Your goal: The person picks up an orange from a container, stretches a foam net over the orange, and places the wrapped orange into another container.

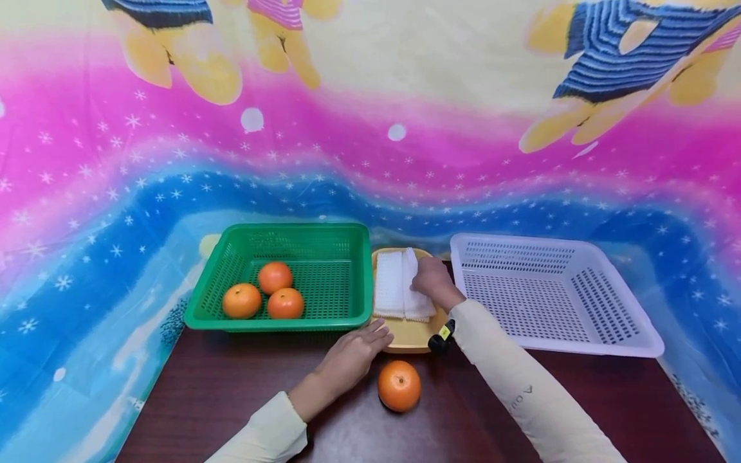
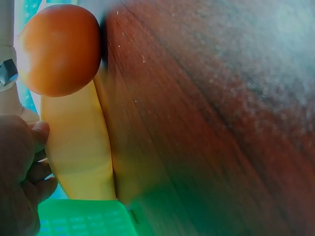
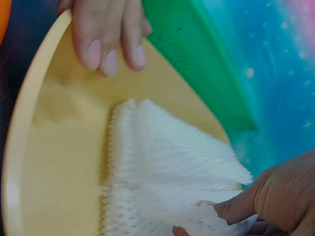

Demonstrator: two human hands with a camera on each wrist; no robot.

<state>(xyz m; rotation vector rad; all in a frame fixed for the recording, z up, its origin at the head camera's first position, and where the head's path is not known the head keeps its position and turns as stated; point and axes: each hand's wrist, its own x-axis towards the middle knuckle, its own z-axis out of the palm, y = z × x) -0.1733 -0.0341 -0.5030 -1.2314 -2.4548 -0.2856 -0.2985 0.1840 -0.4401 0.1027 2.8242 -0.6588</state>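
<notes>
White foam fruit nets [image 1: 390, 283] lie flat, side by side, in a yellow tray [image 1: 408, 337] between the two baskets. My right hand [image 1: 434, 281] pinches the edge of the right-hand foam net [image 3: 197, 216] between thumb and fingers, and that edge is bent up. My left hand [image 1: 354, 354] rests at the tray's near left rim; its extended fingers [image 3: 109, 61] reach over the rim in the right wrist view. Close in front of the tray, an orange [image 1: 399, 386] sits on the dark wooden table [image 1: 347, 437].
At the left stands a green basket [image 1: 278, 323] holding three oranges [image 1: 274, 278]. To the right is a white slatted basket [image 1: 556, 244] with nothing in it. Behind everything hangs a colourful printed cloth [image 1: 370, 128].
</notes>
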